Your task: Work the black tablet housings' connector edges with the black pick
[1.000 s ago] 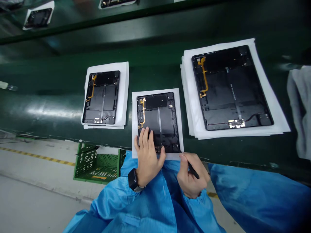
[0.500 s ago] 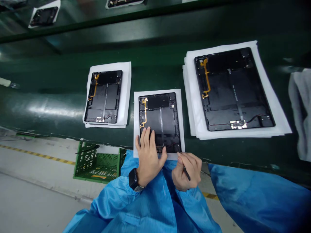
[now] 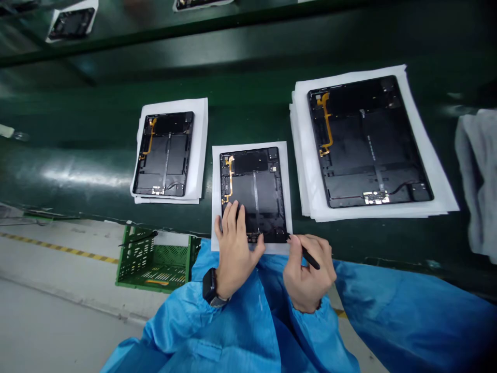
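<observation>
tablet frame (image 3: 254,176) pinned under left hand (image 3: 235,254), fingers spread apart; right hand (image 3: 308,277), fingers clamped on black tool (image 3: 311,258), tip at lower corner.

Even, cool overhead light. A long white glare streak (image 3: 83,177) lies left of centre on the green conveyor belt (image 3: 248,103); shadows are faint. Wide-angle bowing toward the edges; grey cloth (image 3: 477,181) at right edge is soft, blurred.

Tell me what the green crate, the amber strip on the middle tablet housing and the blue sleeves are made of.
The green crate looks like moulded plastic: matte, with lattice cut-outs. The amber strip seems a polyimide flex cable: flat and glossy. The blue sleeve looks like smooth synthetic fabric, with sheen and soft creases.
</observation>
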A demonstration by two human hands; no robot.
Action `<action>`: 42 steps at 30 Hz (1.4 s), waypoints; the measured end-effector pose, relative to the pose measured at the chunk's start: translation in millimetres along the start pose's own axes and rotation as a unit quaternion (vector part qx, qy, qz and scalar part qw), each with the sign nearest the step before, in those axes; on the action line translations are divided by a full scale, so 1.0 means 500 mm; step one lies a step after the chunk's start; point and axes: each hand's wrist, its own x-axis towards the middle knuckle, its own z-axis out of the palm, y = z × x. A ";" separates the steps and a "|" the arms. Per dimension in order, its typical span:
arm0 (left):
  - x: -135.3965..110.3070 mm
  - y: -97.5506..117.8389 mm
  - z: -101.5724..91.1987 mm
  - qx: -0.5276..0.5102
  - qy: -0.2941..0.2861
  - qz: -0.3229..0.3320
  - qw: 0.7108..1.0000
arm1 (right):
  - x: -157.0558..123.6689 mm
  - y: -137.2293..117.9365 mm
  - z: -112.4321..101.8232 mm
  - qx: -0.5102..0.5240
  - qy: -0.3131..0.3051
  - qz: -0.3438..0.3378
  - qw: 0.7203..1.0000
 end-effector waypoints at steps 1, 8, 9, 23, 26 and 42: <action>0.000 0.000 -0.001 -0.002 -0.001 0.001 1.000 | 0.002 -0.001 -0.001 -0.003 -0.005 -0.002 1.000; 0.000 0.004 -0.006 -0.008 -0.016 0.002 1.000 | 0.012 -0.002 -0.009 -0.014 -0.023 0.004 1.000; 0.000 0.004 -0.007 -0.010 -0.017 0.002 1.000 | 0.016 -0.002 -0.011 -0.013 -0.025 0.005 1.000; -0.001 -0.003 -0.005 -0.030 -0.028 0.003 0.999 | 0.039 -0.006 -0.036 0.160 -0.174 0.045 0.971; -0.002 -0.004 -0.005 -0.029 -0.029 0.006 0.999 | 0.038 0.008 -0.029 0.156 -0.194 0.042 0.968; 0.000 -0.006 -0.005 -0.034 -0.036 0.011 0.999 | 0.055 0.047 -0.051 0.191 -0.270 0.052 0.942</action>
